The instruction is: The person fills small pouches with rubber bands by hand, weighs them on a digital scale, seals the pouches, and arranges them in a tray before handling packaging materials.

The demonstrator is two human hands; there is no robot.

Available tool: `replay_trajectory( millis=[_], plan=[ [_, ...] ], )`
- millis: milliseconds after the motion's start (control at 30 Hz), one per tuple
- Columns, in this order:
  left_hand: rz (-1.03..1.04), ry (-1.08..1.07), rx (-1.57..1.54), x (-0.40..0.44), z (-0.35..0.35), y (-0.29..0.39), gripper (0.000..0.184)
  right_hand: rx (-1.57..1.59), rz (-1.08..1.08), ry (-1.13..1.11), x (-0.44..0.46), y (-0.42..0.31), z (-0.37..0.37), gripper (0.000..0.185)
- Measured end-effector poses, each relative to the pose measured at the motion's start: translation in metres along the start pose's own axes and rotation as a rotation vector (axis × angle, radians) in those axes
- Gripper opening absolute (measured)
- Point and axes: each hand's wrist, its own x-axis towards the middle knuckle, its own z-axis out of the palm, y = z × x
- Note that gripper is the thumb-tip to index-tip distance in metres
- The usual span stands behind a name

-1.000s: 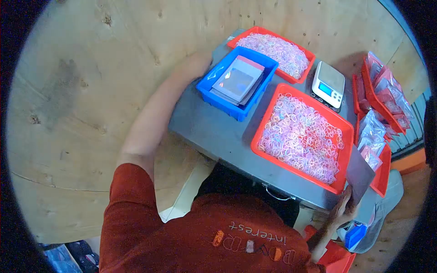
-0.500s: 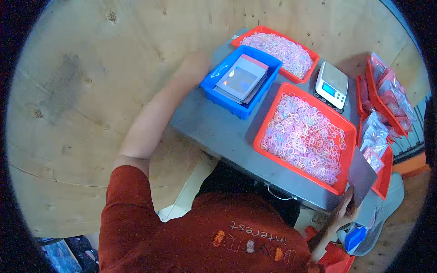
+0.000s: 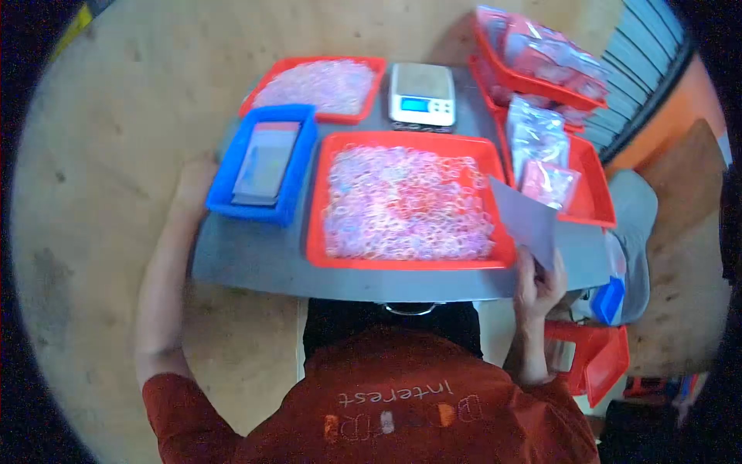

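Note:
In my right hand (image 3: pixel 539 288), closed at the table's right front, is a flat grey card-like sheet (image 3: pixel 527 220), held by its lower edge and standing up beside a red tray (image 3: pixel 411 264). That tray holds many small pale pink and white rings (image 3: pixel 410 205). My left hand (image 3: pixel 199 176) is at the outer left side of a blue tray (image 3: pixel 251 210); its fingers are blurred and partly hidden. Inside the blue tray lies a stack of flat rectangular pieces (image 3: pixel 267 164) with a pink edge.
Behind stand another red tray of rings (image 3: pixel 317 85) and a white digital scale (image 3: pixel 422 94). At the right, red trays (image 3: pixel 595 178) hold silvery and pink plastic packets (image 3: pixel 539 131). A grey stool (image 3: pixel 638 232) and red containers (image 3: pixel 607 363) are beyond the grey table (image 3: pixel 371 284).
The camera view has turned, so the table now appears level. My left hand shows lower beside the blue tray. My right hand still holds the sheet upright.

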Motion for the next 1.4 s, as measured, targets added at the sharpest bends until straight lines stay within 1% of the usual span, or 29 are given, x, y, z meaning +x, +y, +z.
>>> replay_trajectory(
  millis=[67,133,167,200,267,367,467,533,600,700,800,900,1000,1100,1267,1400],
  plan=[
    [-0.016,-0.038,-0.037,0.005,0.035,-0.033,0.026,0.007,-0.023,0.009,0.004,-0.006,0.002,0.019],
    [0.013,0.113,-0.09,0.014,0.055,-0.062,0.025,0.004,-0.036,0.0,0.007,-0.009,0.001,0.022],
    [0.023,0.184,-0.115,0.017,0.059,-0.065,0.024,-0.003,-0.034,-0.011,0.007,-0.01,0.0,0.023],
    [0.013,0.205,-0.101,0.015,0.041,-0.057,0.022,-0.007,-0.029,-0.024,0.007,-0.011,0.0,0.025],
    [-0.014,0.247,-0.068,0.005,-0.026,-0.034,0.017,-0.019,-0.051,-0.045,0.009,-0.013,-0.002,0.024],
    [-0.036,0.449,-0.521,0.011,-0.054,-0.011,0.007,-0.041,-0.061,-0.054,0.008,-0.011,-0.003,0.022],
    [0.114,0.426,-1.018,0.0,-0.074,0.059,0.003,-0.037,-0.067,-0.03,0.008,-0.009,-0.001,0.019],
    [0.18,0.353,-0.923,-0.014,-0.099,0.121,0.006,-0.017,-0.034,-0.011,0.007,-0.011,0.001,0.018],
    [0.382,0.272,-0.903,-0.021,-0.109,0.161,0.007,-0.014,-0.014,-0.017,0.006,-0.01,0.0,0.017],
    [0.637,0.257,-0.771,-0.01,-0.091,0.19,0.009,-0.037,-0.051,-0.018,0.008,-0.009,0.0,0.017],
    [0.718,0.224,-0.754,-0.001,-0.088,0.198,0.015,-0.029,-0.061,-0.028,0.009,-0.012,0.0,0.017],
    [0.562,0.275,-0.878,-0.003,-0.091,0.203,0.018,-0.046,-0.076,-0.033,0.011,-0.012,-0.002,0.018],
    [0.494,0.504,-0.757,-0.004,-0.079,0.203,0.015,-0.067,-0.095,-0.032,0.011,-0.011,-0.001,0.018],
    [0.569,0.824,-0.684,0.002,-0.067,0.204,0.015,-0.078,-0.095,-0.035,0.011,-0.011,-0.001,0.018],
    [0.551,0.794,-0.801,0.0,-0.064,0.2,0.015,-0.079,-0.047,0.004,0.011,-0.01,0.001,0.016],
    [0.512,0.701,-0.866,-0.008,-0.065,0.202,0.014,-0.036,0.009,0.024,0.009,-0.006,0.003,0.015]
  ],
)
